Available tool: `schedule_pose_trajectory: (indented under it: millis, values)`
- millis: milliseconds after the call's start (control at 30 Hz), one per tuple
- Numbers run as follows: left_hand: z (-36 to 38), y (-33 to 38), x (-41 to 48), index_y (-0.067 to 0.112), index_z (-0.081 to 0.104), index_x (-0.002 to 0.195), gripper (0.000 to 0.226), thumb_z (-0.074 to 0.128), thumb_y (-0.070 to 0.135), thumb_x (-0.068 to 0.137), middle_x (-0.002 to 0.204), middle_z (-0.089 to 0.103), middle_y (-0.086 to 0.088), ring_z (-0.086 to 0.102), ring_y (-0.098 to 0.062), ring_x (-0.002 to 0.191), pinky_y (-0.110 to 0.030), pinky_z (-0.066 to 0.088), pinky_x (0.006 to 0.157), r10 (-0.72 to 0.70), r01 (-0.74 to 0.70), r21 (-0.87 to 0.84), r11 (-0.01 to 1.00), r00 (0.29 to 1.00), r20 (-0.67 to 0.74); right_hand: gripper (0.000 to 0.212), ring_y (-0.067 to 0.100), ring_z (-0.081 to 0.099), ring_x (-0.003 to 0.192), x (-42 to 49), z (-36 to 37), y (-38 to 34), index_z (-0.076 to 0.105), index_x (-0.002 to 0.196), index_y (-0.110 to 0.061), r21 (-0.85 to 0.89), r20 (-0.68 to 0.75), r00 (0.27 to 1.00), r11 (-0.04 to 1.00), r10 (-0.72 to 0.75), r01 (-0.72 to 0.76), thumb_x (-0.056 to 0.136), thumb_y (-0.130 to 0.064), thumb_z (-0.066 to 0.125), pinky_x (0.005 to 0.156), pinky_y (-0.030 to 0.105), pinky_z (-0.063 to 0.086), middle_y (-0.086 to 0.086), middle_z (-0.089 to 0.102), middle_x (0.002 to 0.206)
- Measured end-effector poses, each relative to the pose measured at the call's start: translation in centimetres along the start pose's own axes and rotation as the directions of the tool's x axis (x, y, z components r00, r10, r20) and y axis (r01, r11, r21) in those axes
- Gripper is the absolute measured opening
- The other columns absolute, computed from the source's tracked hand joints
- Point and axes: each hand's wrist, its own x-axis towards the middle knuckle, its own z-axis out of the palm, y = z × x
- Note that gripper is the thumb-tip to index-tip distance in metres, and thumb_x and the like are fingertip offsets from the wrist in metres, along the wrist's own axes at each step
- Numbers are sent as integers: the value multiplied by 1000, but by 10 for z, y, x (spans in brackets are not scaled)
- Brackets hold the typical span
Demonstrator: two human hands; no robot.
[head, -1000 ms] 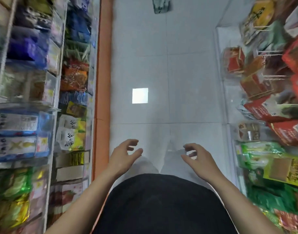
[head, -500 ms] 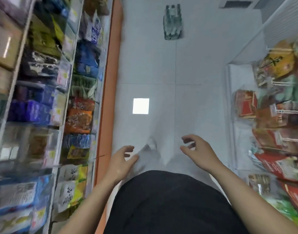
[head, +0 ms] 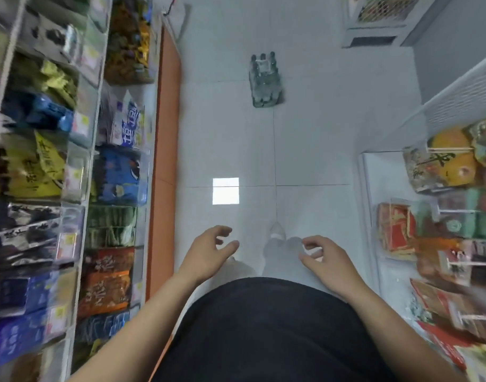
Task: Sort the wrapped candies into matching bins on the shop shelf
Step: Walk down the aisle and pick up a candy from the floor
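Held low over the white tiled floor (head: 313, 133), a little apart: left hand (head: 208, 252) and right hand (head: 327, 260), fingers loosely curled, gripping nothing. Off to the left, clear of both hands, clear shelf bins (head: 73, 175) full of wrapped packets (head: 117, 175). On the right-side shelf (head: 379, 175), red packs (head: 396, 230). Farther up the aisle, a shrink-wrapped pack of bottles (head: 265, 78).

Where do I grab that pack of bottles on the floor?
Probably with the left hand and right hand, one on each long side of the pack of bottles, coming down from above and gripping low. It seems to stand upright, caps up, with bare floor around it, so both sides are open.
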Motion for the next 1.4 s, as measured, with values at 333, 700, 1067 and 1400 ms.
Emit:
schedule_pose_trajectory:
  millis: [333,700,1067,1400]
  values:
    - [-104,38,114,27,61,125,39,66,44,90,121,63,17,61,-1,102,-23,48,87,-151,133,-131,982,979,-139,26,0,59,95,198,-79,-180,58,114,-38,-65,79,985,986,-151,156,90,-38,67,74,14,41,-17,60,113]
    - [-253,168,349,27,61,124,38,65,44,90,120,62,15,61,-5,103,-31,51,92,-15,13,-58,998,999,-44,25,-2,59,99,337,-141,-290,62,115,-35,-6,29,999,1000,24,-24,91,-30,69,79,13,41,-15,61,115]
    - [-324,299,542,30,60,123,36,65,45,91,120,61,16,60,-5,105,-29,50,92,-11,12,-56,998,1000,9,30,1,61,93,531,-249,-388,63,119,-27,-53,35,999,998,30,-28,90,-28,67,77,24,46,-13,62,114]
    - [-442,279,623,38,61,111,25,64,48,89,110,63,26,61,6,95,-8,43,74,-204,161,-228,960,962,-181,32,6,63,98,721,-270,-600,62,121,-28,-170,192,970,969,-147,180,90,-31,69,87,27,48,-12,63,113]
